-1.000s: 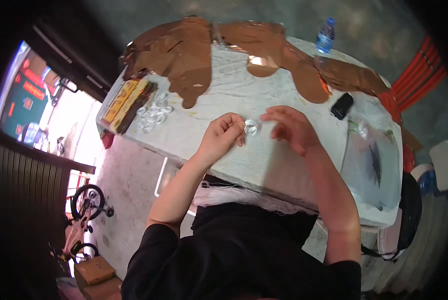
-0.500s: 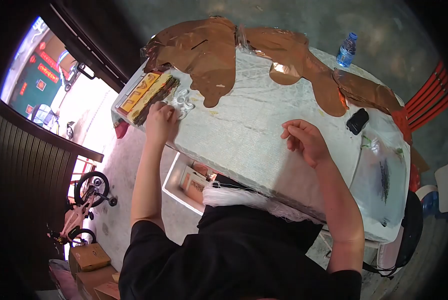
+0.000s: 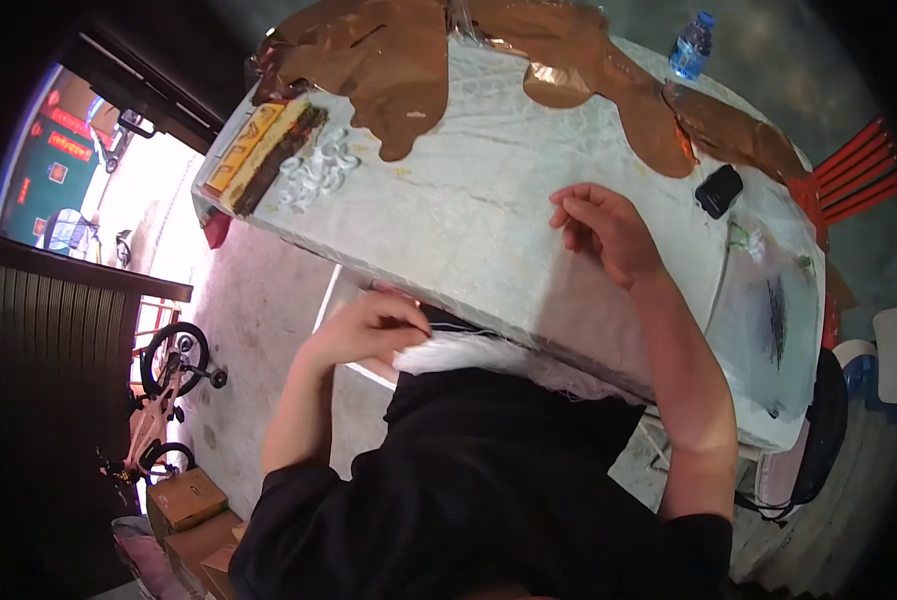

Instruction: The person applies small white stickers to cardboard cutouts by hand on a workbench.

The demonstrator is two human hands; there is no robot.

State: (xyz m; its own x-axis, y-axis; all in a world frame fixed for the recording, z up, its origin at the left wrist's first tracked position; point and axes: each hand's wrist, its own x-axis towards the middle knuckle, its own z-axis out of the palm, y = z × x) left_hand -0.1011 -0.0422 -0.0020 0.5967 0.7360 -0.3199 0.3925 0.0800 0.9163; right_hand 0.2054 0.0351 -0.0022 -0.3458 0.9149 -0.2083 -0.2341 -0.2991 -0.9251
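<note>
A bundle of white threads (image 3: 469,355) lies across my lap at the table's near edge. My left hand (image 3: 374,328) is at the bundle's left end, its fingers closed on the threads. Over the tabletop hovers my right hand (image 3: 609,232), fingers loosely bent and a little apart, with nothing visible in them. Several small white looped pieces (image 3: 319,172) are piled at the table's left end. Beside that pile sits a yellow and brown box-like block (image 3: 259,158).
The white-covered table (image 3: 469,215) has brown shiny sheeting (image 3: 399,85) along its far edge. A water bottle (image 3: 692,47), a black object (image 3: 719,192) and a clear plastic bag (image 3: 764,310) lie to the right. A red chair (image 3: 854,170) stands beyond; a white box is partly hidden below.
My left hand has moved from the white pieces on the table back to the thread bundle on my lap. My right hand stays over the table; the view has tilted slightly.
</note>
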